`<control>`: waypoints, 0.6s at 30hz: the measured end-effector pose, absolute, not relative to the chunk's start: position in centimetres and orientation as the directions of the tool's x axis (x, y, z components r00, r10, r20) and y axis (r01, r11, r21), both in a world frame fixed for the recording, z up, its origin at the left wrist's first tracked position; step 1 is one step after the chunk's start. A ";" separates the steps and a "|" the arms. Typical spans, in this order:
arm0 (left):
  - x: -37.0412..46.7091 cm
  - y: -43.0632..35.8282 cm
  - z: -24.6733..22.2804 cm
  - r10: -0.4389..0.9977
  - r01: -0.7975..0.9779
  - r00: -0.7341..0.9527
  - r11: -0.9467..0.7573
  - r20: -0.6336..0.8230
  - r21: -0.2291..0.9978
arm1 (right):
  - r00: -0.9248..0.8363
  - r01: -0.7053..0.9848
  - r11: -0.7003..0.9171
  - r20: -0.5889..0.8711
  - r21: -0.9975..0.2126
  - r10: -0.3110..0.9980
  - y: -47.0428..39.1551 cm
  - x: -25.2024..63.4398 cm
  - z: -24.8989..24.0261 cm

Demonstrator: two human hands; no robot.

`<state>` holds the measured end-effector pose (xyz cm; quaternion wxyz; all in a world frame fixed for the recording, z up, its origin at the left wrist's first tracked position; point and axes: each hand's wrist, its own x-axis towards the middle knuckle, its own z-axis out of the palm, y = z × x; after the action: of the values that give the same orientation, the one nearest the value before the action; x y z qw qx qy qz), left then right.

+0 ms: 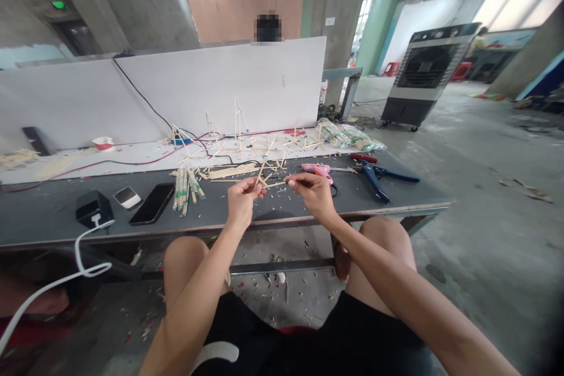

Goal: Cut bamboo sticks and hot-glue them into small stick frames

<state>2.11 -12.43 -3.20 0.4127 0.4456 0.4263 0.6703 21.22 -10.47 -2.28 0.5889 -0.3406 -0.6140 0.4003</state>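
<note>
My left hand (241, 202) is closed in a pinch on thin wooden sticks (261, 171) that cross at the fingertips, one pointing upward. Another stick (277, 184) runs across from there toward my right hand (315, 195). Thumb and finger of the right hand pinch a small dark piece (287, 181) at that stick's end; its kind is too small to make out. Both hands are above the table's front edge. Just behind them lie loose wooden sticks (233, 171), and a pink glue gun (318, 170) rests behind the right hand.
Blue cutting pliers (373, 180) lie at the right. Wrapped chopsticks (181, 191), a phone (153, 204) and a black charger (94, 209) with a white cable are at left. Stick frames (238, 117) stand before a white panel (176, 91). Plastic packs (348, 135) lie farther right.
</note>
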 end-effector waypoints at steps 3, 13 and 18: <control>2.1 -12.4 -3.3 0.932 -0.171 -0.260 -0.301 0.252 0.938 | -0.076 -0.050 0.444 0.446 -0.895 0.892 -10.5 21.2 -2.2; 2.0 -12.5 -3.3 0.934 -0.181 -0.259 -0.296 0.245 0.938 | -0.068 -0.059 0.452 0.455 -0.890 0.888 -10.6 21.2 -2.3; 2.0 -12.5 -3.3 0.935 -0.169 -0.260 -0.289 0.240 0.942 | -0.079 -0.042 0.448 0.450 -0.893 0.890 -10.7 21.2 -2.1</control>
<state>2.00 -12.51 -3.25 0.4136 0.4461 0.4295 0.6674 21.22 -10.72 -2.10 0.5853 -0.3433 -0.6176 0.3977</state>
